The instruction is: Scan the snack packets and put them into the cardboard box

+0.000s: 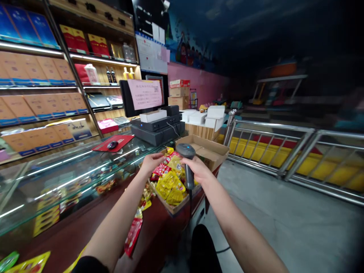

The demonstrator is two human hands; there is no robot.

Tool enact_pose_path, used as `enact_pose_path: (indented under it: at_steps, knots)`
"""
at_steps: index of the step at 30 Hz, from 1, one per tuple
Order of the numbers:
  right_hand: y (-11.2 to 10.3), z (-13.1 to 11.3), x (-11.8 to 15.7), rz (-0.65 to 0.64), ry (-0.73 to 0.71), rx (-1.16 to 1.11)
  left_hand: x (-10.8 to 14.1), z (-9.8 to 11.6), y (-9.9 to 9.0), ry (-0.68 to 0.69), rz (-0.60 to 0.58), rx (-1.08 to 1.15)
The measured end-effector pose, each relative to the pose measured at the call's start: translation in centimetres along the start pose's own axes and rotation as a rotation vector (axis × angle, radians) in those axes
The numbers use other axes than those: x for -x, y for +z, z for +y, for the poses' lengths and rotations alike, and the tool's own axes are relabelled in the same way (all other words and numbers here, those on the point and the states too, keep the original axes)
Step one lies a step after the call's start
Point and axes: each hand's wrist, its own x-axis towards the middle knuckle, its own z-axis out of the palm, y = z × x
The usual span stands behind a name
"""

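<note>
My right hand (196, 169) is wrapped round the handle of a dark grey barcode scanner (188, 176), its head up and a small blue light on top. The scanner is over the right side of a cardboard box (172, 209) filled with yellow and red snack packets (170, 186). At the box's left rim is my left hand (153, 163), fingers stretched toward the red packets. Whether its fingertips touch a packet I cannot tell. A cable hangs from the scanner's lower end.
Left of the box runs a glass display counter (85, 185). A red snack packet (133, 233) lies in front. Behind stand a monitor (125, 98), a black cash drawer (156, 132) and an open cardboard box (212, 148). Metal railings (273, 129) stand at the right.
</note>
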Motion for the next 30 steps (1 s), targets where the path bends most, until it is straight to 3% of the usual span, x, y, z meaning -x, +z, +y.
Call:
enact_pose_path:
  at_steps: [3,7,12,15,19,25,30]
  knots:
    - [2.8,1.0,1.8,-0.109,0.013,-0.038,3.1,-1.0,-4.4,0.006,0.008,-0.037]
    - [7.1,3.8,5.1,-0.252,0.138,-0.101,8.1,-3.8,-9.8,-0.033,0.019,-0.136]
    - [10.8,9.3,8.7,-0.353,0.337,-0.129,14.3,-8.7,-13.8,-0.125,0.054,-0.277]
    - [11.3,12.3,10.2,-0.323,0.437,-0.086,17.3,-10.6,-14.7,-0.201,0.106,-0.37]
    - [10.7,14.4,11.8,-0.291,0.449,-0.016,20.0,-11.5,-14.7,-0.277,0.146,-0.459]
    - [10.3,15.1,13.4,-0.279,0.586,-0.184,21.1,-12.4,-13.8,-0.249,-0.015,-0.272]
    - [10.5,15.3,13.9,-0.381,0.669,-0.356,21.4,-12.5,-14.1,-0.314,-0.076,-0.132]
